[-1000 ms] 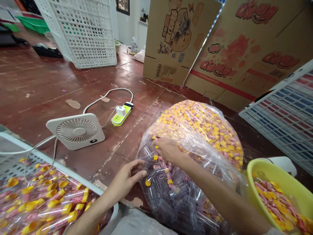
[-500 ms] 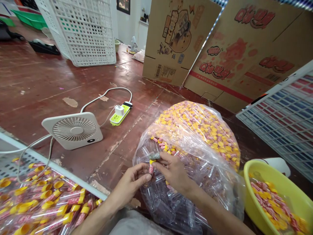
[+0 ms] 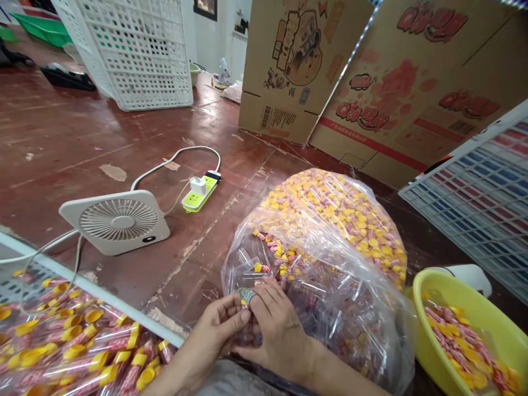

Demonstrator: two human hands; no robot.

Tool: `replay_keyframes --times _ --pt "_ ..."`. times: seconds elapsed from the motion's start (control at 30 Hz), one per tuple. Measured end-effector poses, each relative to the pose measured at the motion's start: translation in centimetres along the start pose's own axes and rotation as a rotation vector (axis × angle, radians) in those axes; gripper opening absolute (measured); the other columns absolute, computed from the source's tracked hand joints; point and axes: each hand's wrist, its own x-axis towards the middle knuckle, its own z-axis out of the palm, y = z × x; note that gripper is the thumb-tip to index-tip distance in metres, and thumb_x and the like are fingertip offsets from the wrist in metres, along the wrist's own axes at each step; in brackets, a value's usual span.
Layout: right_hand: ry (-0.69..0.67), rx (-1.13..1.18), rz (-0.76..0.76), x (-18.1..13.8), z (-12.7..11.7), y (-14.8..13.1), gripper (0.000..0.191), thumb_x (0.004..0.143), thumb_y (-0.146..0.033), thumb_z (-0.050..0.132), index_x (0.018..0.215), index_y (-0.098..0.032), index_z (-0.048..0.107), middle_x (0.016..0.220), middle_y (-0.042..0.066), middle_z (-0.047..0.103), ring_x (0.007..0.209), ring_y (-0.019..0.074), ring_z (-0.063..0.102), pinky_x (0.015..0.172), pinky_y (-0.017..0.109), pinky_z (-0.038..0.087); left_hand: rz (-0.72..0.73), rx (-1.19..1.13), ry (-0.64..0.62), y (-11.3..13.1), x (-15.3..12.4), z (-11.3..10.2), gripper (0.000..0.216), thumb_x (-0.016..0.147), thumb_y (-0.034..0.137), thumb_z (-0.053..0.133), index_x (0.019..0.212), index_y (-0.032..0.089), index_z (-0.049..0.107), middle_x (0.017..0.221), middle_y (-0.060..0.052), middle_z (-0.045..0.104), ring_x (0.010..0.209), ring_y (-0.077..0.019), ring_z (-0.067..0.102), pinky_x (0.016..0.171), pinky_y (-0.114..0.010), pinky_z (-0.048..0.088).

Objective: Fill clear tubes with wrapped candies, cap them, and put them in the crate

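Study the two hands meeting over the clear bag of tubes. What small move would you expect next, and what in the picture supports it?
Probably lifting the small tube clear of the clear bag. Both hands pinch it: the left hand from the near side, the right hand over it, right at the bag's open mouth. Filled, yellow-capped tubes lie in the tray at left.

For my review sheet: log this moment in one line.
left hand + right hand: together on small tube | over bag | basin right

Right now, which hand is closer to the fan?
Left. The left hand is on the fan's side of the bag, below-right of the fan; the right hand sits farther right, against the left one.
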Motion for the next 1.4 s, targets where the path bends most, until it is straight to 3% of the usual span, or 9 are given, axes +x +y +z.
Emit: replay_keyframes --times 0.1,0.27,0.4,0.63,0.8,1.0,1.1,1.23,1.4 --pt "-0.203 0.038 0.040 1.4 -2.1 1.3 0.059 0.067 -0.049 0.083 0.110 -0.019 0.055 0.116 0.011 0.064 0.116 0.0300 0.057 0.102 0.046 0.046 0.048 0.220 0.056 0.4 0.3 -1.1 0.025 0.076 0.034 0.077 0.088 0.019 0.062 0.076 0.000 0.064 0.068 -0.0168 0.062 0.061 -0.025 0.046" --pt "-0.416 -0.281 0.435 6.3 -4.4 5.6 0.029 0.091 -0.026 0.063 0.117 -0.018 0.053 0.104 0.011 0.069 0.095 0.0253 0.067 0.079 0.035 0.048 0.431 1.269 0.275 4.2 3.4 -2.0 0.005 0.088 0.021 0.056 0.091 0.020 0.060 0.090 -0.004 0.062 0.083 -0.0210 0.062 0.076 -0.031 0.046" --pt "-0.524 -0.345 0.388 8.4 -2.2 7.7 0.032 0.085 -0.023 0.070 0.113 -0.019 0.056 0.098 0.011 0.072 0.095 0.0276 0.068 0.077 0.033 0.046 0.344 1.634 0.278 5.8 6.6 -1.3 0.026 0.083 0.009 0.056 0.105 0.019 0.066 0.106 -0.012 0.066 0.090 -0.0272 0.068 0.077 -0.035 0.048" --pt "-0.519 -0.248 0.275 8.8 -0.4 8.6 0.018 0.082 -0.018 0.067 0.100 -0.019 0.063 0.097 0.010 0.071 0.097 0.0263 0.067 0.080 0.033 0.046 0.387 1.498 0.205 5.6 6.1 -2.4 0.031 0.088 0.020 0.059 0.118 0.021 0.067 0.112 -0.010 0.071 0.108 -0.0283 0.065 0.095 -0.038 0.047" --pt "-0.329 -0.112 0.322 8.5 -2.3 7.2 0.012 0.092 -0.018 0.053 0.101 -0.015 0.061 0.102 0.009 0.070 0.094 0.0196 0.066 0.080 0.031 0.049 0.308 0.727 0.079 5.8 2.4 -3.2 0.056 0.089 0.043 0.063 0.139 0.024 0.049 0.101 -0.004 0.070 0.081 -0.0204 0.068 0.066 -0.027 0.052" --pt "0.051 0.886 0.575 6.2 -3.4 4.1 0.020 0.088 -0.032 0.062 0.100 -0.017 0.060 0.093 0.005 0.072 0.083 0.0194 0.071 0.076 0.033 0.058 0.427 0.499 0.251 4.6 0.4 -2.7 0.033 0.081 0.039 0.075 0.103 0.021 0.060 0.104 -0.004 0.071 0.070 -0.0143 0.064 0.060 -0.023 0.051" --pt "0.153 1.084 0.607 5.4 -2.8 2.9 0.030 0.081 -0.038 0.070 0.102 -0.019 0.060 0.095 0.004 0.071 0.088 0.0206 0.071 0.079 0.035 0.059 0.459 0.472 0.324 3.9 0.6 -2.2 0.032 0.075 0.037 0.080 0.093 0.020 0.060 0.105 -0.003 0.071 0.068 -0.0128 0.062 0.060 -0.023 0.051" --pt "0.164 1.041 0.574 4.9 -2.4 2.0 0.023 0.085 -0.037 0.068 0.098 -0.021 0.059 0.091 0.002 0.071 0.088 0.0194 0.070 0.080 0.034 0.057 0.447 0.433 0.337 3.1 1.1 -1.5 0.033 0.072 0.039 0.082 0.089 0.020 0.061 0.091 0.000 0.069 0.072 -0.0155 0.065 0.064 -0.025 0.054" --pt "0.084 0.625 0.454 4.5 -3.0 2.0 0.021 0.094 -0.033 0.056 0.077 -0.021 0.052 0.078 -0.001 0.062 0.077 0.0157 0.061 0.073 0.030 0.050 0.158 0.347 0.116 2.6 1.2 -0.4 0.041 0.076 0.048 0.078 0.101 0.016 0.070 0.089 -0.007 0.073 0.079 -0.0198 0.068 0.059 -0.023 0.052"
